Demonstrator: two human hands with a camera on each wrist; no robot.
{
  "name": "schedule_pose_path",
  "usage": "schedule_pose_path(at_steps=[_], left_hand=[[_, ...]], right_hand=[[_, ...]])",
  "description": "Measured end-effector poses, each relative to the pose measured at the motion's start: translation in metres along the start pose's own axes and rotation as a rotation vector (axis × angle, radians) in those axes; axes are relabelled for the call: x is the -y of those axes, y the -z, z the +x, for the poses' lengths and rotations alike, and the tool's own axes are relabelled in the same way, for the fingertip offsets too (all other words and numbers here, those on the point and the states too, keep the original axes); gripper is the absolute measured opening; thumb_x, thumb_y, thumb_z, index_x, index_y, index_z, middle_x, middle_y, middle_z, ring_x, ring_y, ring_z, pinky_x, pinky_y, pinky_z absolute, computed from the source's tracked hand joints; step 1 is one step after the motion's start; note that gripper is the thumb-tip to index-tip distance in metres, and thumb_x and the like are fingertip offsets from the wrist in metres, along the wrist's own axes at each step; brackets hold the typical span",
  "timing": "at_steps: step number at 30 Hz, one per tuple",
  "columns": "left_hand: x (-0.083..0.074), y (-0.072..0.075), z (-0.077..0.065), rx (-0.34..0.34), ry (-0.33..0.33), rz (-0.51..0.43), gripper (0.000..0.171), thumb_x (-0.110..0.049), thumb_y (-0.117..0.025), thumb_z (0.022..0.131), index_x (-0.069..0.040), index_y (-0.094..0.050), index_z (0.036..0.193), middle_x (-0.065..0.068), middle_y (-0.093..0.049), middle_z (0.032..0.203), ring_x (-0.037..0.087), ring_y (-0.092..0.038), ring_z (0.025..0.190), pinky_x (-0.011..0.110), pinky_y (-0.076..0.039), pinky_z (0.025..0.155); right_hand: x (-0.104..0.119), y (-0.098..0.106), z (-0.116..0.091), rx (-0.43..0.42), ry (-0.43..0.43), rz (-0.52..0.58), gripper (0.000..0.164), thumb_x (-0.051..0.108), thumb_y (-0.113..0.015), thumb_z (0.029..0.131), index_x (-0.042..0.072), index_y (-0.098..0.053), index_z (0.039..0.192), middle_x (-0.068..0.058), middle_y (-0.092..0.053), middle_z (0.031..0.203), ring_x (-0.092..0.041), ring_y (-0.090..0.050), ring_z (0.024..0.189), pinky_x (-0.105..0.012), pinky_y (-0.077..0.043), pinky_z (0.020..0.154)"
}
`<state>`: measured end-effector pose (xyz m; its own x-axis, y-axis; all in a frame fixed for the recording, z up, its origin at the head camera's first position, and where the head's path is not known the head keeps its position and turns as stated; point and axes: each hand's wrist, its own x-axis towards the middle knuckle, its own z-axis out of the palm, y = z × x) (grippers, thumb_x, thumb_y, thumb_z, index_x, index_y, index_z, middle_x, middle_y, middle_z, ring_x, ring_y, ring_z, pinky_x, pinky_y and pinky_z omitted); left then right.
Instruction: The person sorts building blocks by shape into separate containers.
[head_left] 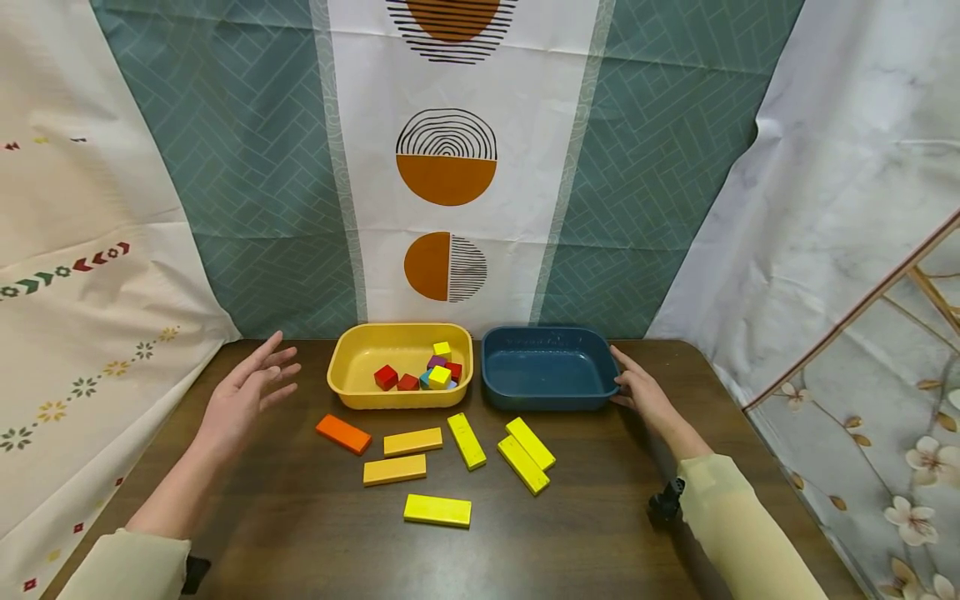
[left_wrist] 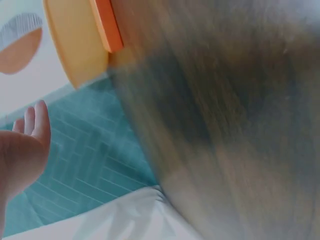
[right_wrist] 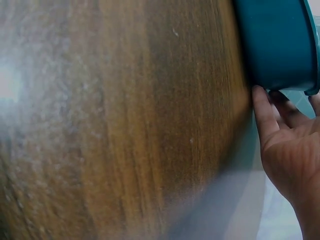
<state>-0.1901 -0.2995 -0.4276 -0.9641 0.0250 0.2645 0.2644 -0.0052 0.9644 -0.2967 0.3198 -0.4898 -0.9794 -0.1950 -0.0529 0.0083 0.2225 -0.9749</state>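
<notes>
Cubes (head_left: 386, 377) in the yellow tray (head_left: 405, 401) show only in the head view; the left wrist view crops that tray. Beside it, at the bench's (head_left: 555, 546) back edge, the right hand (head_left: 643, 392), fingers loosely extended, touches the blue tray's (head_left: 555, 400) end, some fingertips hidden. The left hand (head_left: 236, 398) hovers spread near the left edge.

A dark brown wooden table (head_left: 540, 558) stands before a hanging cloth (head_left: 247, 167) with teal herringbone sides and a white middle strip bearing orange, black-lined circles (head_left: 447, 183). Cream patterned fabric (head_left: 82, 208) hangs left; pale, flower-printed fabric (head_left: 840, 250) hangs right. Light glints off the table.
</notes>
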Motion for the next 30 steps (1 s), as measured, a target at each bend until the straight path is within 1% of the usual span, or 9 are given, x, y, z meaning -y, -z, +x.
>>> schedule_pose_path(at_steps=[2,5,9,14,16,19,23,27,30], left_hand=[[-0.002,-0.006,-0.005,0.052,-0.038,0.028,0.051,-0.014,-0.045,0.110,-0.016,-0.036,0.161,0.001,-0.056,0.143,0.009,-0.060,0.123,0.025,-0.053,0.096],[-0.007,-0.017,-0.011,0.113,-0.077,0.119,0.050,-0.013,-0.042,0.111,-0.013,-0.037,0.160,0.001,-0.056,0.144,0.010,-0.059,0.126,0.025,-0.052,0.098],[-0.012,-0.032,-0.020,0.184,-0.057,0.239,0.049,-0.014,-0.043,0.111,-0.015,-0.040,0.159,0.002,-0.056,0.146,0.011,-0.060,0.124,0.024,-0.051,0.099],[-0.016,-0.052,-0.030,0.246,-0.011,0.368,0.047,-0.020,-0.050,0.109,-0.025,-0.047,0.156,0.003,-0.057,0.146,0.017,-0.059,0.127,0.017,-0.047,0.099],[-0.017,-0.059,-0.033,0.265,-0.005,0.394,0.046,-0.021,-0.051,0.109,-0.028,-0.049,0.154,0.002,-0.058,0.145,0.018,-0.058,0.128,0.016,-0.045,0.099],[-0.018,-0.069,-0.035,0.297,0.000,0.385,0.044,-0.022,-0.053,0.108,-0.030,-0.052,0.152,0.000,-0.060,0.143,0.021,-0.058,0.129,0.018,-0.046,0.100],[-0.018,-0.079,-0.039,0.330,0.014,0.386,0.044,-0.023,-0.055,0.107,-0.033,-0.053,0.150,-0.005,-0.060,0.142,0.027,-0.057,0.130,0.021,-0.048,0.100],[-0.018,-0.086,-0.043,0.347,0.029,0.426,0.043,-0.027,-0.057,0.106,-0.038,-0.054,0.148,-0.010,-0.059,0.142,0.021,-0.057,0.128,0.024,-0.050,0.098],[-0.018,-0.092,-0.046,0.363,0.032,0.445,0.042,-0.030,-0.058,0.106,-0.038,-0.055,0.147,-0.013,-0.058,0.144,0.016,-0.057,0.127,0.026,-0.050,0.098]], right_hand=[[0.000,0.000,-0.001,0.007,0.000,0.005,0.068,0.005,-0.034,0.102,0.020,-0.015,0.166,-0.019,-0.010,0.169,-0.040,-0.040,0.137,-0.042,-0.048,0.104],[0.000,0.001,-0.001,0.013,0.002,0.012,0.069,0.005,-0.034,0.102,0.021,-0.015,0.166,-0.018,-0.009,0.169,-0.041,-0.037,0.139,-0.043,-0.047,0.105],[-0.001,0.001,0.000,0.018,0.007,0.013,0.069,0.004,-0.033,0.101,0.020,-0.015,0.166,-0.018,-0.010,0.169,-0.040,-0.037,0.139,-0.041,-0.048,0.104],[-0.001,0.002,0.001,0.022,0.011,0.010,0.070,0.003,-0.032,0.101,0.019,-0.014,0.166,-0.020,-0.013,0.168,-0.036,-0.043,0.133,-0.043,-0.047,0.105],[-0.001,0.002,0.001,0.026,0.019,0.009,0.070,0.003,-0.031,0.100,0.019,-0.013,0.166,-0.022,-0.015,0.167,-0.036,-0.044,0.132,-0.047,-0.046,0.106],[-0.002,0.002,0.000,0.030,0.031,0.007,0.070,0.003,-0.031,0.100,0.018,-0.012,0.166,-0.023,-0.016,0.166,-0.037,-0.042,0.134,-0.050,-0.045,0.107],[-0.003,0.002,0.000,0.027,0.036,0.001,0.070,0.003,-0.032,0.100,0.018,-0.012,0.166,-0.023,-0.015,0.167,-0.039,-0.038,0.137,-0.048,-0.046,0.105],[-0.003,0.001,0.000,0.022,0.033,-0.009,0.070,0.003,-0.032,0.100,0.018,-0.014,0.166,-0.020,-0.013,0.168,-0.038,-0.033,0.140,-0.041,-0.049,0.102],[-0.003,0.001,0.000,0.016,0.031,-0.008,0.070,0.003,-0.033,0.100,0.018,-0.015,0.166,-0.019,-0.012,0.168,-0.038,-0.030,0.142,-0.044,-0.048,0.103]])
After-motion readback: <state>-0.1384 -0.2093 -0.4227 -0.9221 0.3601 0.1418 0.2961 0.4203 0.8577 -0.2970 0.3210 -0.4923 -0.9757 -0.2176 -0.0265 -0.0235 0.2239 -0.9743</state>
